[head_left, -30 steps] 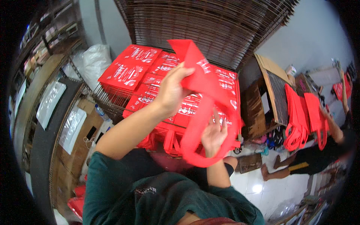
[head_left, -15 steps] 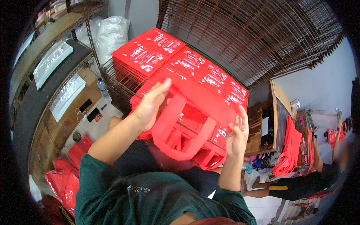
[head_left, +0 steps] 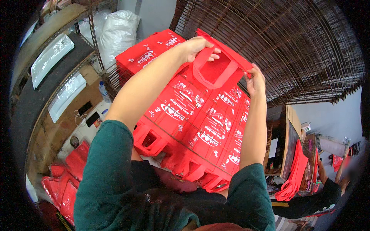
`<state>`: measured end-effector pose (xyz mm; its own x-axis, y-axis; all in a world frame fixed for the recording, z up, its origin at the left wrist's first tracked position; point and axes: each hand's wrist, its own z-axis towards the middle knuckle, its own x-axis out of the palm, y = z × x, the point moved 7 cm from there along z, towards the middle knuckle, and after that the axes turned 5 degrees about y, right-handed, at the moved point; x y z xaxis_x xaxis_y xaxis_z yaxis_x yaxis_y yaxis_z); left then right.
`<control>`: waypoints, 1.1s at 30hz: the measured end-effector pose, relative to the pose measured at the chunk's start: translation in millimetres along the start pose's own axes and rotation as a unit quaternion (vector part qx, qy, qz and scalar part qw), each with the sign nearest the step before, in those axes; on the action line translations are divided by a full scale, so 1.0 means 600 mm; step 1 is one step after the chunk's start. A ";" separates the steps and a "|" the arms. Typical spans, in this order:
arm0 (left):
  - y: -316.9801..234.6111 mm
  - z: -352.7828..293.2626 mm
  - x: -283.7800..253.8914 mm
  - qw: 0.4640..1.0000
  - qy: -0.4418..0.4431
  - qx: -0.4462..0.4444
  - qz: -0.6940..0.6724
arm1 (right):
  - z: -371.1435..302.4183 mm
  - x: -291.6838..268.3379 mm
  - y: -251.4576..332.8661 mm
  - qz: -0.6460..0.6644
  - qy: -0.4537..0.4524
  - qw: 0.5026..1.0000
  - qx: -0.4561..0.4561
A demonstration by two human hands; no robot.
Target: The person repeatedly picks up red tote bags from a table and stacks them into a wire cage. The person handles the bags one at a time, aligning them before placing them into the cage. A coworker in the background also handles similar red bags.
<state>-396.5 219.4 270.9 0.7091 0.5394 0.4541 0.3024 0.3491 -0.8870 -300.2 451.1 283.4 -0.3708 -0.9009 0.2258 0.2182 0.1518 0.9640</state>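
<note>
A red cloth tote bag [head_left: 232,55] with a loop handle is held up over the far part of a wire rack. My left hand [head_left: 198,49] is closed at the bag's left side, beside the handle, with some fingers showing over the cloth. At its right corner my right hand [head_left: 255,81] pinches the edge. Below my arms, red bags with white print [head_left: 181,106] lie side by side on the rack, their handles [head_left: 154,144] hanging over the near edge. Another pile of printed red bags [head_left: 140,50] sits at the far left.
Rusty wire racks [head_left: 277,46] rise tilted behind the bags. On the left stand a shelf [head_left: 58,73] with white plastic packs, a water bottle [head_left: 103,90] and phones [head_left: 92,119]. Wrapped red bundles [head_left: 69,184] lie at lower left. A co-worker [head_left: 327,192] is at the far right.
Both hands have moved forward, away from me, carrying the bag to the far side of the rack. My right hand, looser before, now grips its corner. The printed bags beneath are uncovered.
</note>
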 end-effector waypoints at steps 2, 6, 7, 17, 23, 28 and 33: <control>0.003 -0.015 0.006 0.999 0.009 0.019 0.032 | -0.007 -0.001 -0.005 0.011 -0.015 0.999 -0.039; 0.128 -0.020 -0.028 0.997 -0.012 -0.039 0.063 | -0.044 -0.073 -0.138 -0.045 -0.043 0.998 0.022; 0.175 -0.009 -0.061 0.995 -0.024 -0.059 0.077 | -0.043 -0.081 -0.190 -0.048 -0.045 0.996 0.059; 0.370 0.060 -0.191 0.974 -0.171 -0.141 0.040 | -0.009 -0.123 -0.461 -0.156 -0.081 0.968 0.176; 0.361 0.063 -0.199 0.979 -0.154 -0.126 0.044 | -0.008 -0.113 -0.451 -0.132 -0.083 0.975 0.158; 0.354 0.035 -0.205 0.968 -0.208 -0.118 0.075 | 0.005 -0.124 -0.469 -0.120 -0.062 0.976 0.171; 0.380 0.007 -0.250 0.886 -0.255 -0.135 0.364 | -0.003 -0.106 -0.451 -0.129 -0.052 0.973 0.184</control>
<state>-436.5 221.6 0.8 0.4200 0.8460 -0.3285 0.0722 -0.3919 -0.9172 -334.0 466.3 7.9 -0.4645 -0.8848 -0.0367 -0.2262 0.0785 0.9709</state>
